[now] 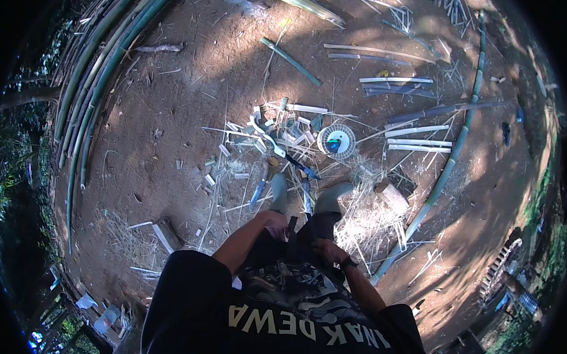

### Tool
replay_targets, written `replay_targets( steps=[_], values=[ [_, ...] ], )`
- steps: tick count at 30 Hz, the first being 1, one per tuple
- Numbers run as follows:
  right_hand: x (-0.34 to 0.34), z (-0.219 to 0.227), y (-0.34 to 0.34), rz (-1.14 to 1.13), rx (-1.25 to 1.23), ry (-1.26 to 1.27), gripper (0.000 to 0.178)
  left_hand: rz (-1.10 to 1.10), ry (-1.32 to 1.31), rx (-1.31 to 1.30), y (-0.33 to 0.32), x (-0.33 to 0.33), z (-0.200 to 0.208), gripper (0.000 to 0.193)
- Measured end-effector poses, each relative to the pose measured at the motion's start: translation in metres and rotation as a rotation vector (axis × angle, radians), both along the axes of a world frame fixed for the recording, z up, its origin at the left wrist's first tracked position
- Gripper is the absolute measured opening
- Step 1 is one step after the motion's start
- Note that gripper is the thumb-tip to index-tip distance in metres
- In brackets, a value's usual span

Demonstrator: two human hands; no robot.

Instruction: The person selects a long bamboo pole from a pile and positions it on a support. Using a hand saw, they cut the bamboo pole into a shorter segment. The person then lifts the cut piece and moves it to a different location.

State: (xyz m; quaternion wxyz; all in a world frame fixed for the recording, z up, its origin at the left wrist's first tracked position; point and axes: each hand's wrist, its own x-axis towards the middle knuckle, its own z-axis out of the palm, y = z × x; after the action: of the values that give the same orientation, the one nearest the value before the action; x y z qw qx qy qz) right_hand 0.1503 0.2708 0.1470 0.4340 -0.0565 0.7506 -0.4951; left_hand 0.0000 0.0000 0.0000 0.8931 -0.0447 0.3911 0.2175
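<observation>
Black cloth lies nearest: the person's shirt (264, 327), and beyond its hem both hands are at the lap. The right hand (328, 250), a dark band (348, 262) at its wrist, is tucked against dark trousers (326, 225). The left hand (276, 223) is right beside a dark strap (292, 228) at the waist. From here I cannot tell whether either grips the strap or merely rests there.

Past them, 2 boots (279, 189) stand among shavings. A knife (257, 191) lies near the left boot; ahead is what looks like a saw (278, 150), by a heap of short bamboo pieces (309, 137) and a white basket (323, 138).

I judge the bamboo work partway along: the short pieces look cut and the split strips (419, 142) finished, while the long poles (104, 52) and the curved pole (449, 165) seem left whole.

That curved pole bounds the right side and the long poles the far left. The widest brown earth for moving is on the left; offcuts and the saw crowd the front.
</observation>
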Motion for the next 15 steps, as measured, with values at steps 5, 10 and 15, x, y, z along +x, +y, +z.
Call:
replay_targets(
  steps=[5,10,15],
  values=[
    [0.003,-0.005,0.009,0.045,0.177,-0.130,0.051,0.057,0.198,-0.064,0.039,-0.052,0.101,0.020],
    [0.016,-0.042,-0.007,-0.027,0.344,-0.232,0.056,-0.027,0.614,0.154,0.011,-0.058,0.013,0.024],
    [0.012,-0.064,0.006,-0.071,0.459,-0.259,0.061,0.351,0.805,-0.174,0.036,-0.101,-0.047,0.026]
  ],
)
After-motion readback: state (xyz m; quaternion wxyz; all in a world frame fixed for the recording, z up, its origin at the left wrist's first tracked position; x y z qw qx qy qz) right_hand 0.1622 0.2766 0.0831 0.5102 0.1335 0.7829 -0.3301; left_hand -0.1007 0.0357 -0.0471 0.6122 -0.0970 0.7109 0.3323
